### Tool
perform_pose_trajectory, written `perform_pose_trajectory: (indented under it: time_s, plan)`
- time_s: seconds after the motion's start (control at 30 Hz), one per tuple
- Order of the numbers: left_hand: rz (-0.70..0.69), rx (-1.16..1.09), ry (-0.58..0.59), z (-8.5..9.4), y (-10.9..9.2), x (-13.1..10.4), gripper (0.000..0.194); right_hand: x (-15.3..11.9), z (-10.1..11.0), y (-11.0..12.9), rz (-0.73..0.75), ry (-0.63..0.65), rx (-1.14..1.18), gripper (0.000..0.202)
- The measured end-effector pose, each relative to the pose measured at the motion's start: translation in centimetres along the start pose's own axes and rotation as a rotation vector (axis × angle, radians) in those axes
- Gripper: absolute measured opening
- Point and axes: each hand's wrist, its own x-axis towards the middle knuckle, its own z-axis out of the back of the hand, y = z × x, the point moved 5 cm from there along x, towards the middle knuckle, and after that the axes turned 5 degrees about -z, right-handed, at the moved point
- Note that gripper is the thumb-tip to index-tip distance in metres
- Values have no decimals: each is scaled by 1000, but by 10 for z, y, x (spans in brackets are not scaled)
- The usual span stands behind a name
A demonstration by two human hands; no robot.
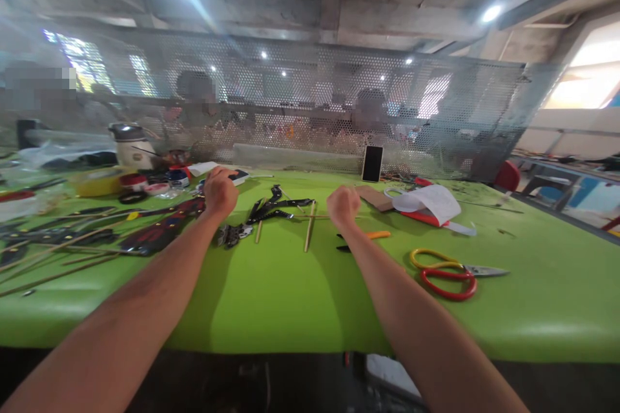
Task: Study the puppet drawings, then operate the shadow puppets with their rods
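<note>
My left hand (221,191) is closed above the left middle of the green table (271,297), beside a dark painted piece (167,229). My right hand (343,206) is a fist near orange-handled pliers (378,234). What either hand holds, if anything, is hidden. Between them lie black jointed pieces (278,210), a short pale stick (310,226) and a thin stick reaching toward my right hand. A small grey patterned piece (235,235) rests just below my left hand.
Scissors (443,274) with yellow and red handles lie at right, below crumpled white paper (431,202). A phone (372,163) stands upright at the back. Paint jars (178,178), a kettle (133,147) and long sticks (58,274) crowd the left. People sit beyond a perforated screen (295,103).
</note>
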Motion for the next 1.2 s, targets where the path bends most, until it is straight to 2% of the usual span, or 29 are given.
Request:
perform_pose_trajectory:
  time_s: [0.27,0.4,0.47,0.53,0.63,0.73,0.87,1.0,1.2]
  plan:
    - [31,17,94,-7,3,0,35,-1,1,1,11,-5,33,26]
    - [44,20,-39,1,-2,0,27,-1,3,3,45,-128,95,33]
    - [-6,32,-79,3,-6,0,35,-1,4,3,44,-168,103,39]
    - [-36,12,-73,4,-9,0,40,0,3,4,69,-154,125,43]
    - [19,-12,-56,6,-8,-2,40,-1,3,7,144,-143,213,35]
    - [68,29,-1,9,-7,-4,56,-1,5,6,128,-167,262,38]
    - [112,106,87,8,-7,-4,61,-3,5,5,73,-80,193,49]
    - [163,159,164,3,-5,-3,61,-7,7,10,107,31,98,41]
    - [141,176,193,0,-3,-4,61,-11,11,14,87,77,102,32]
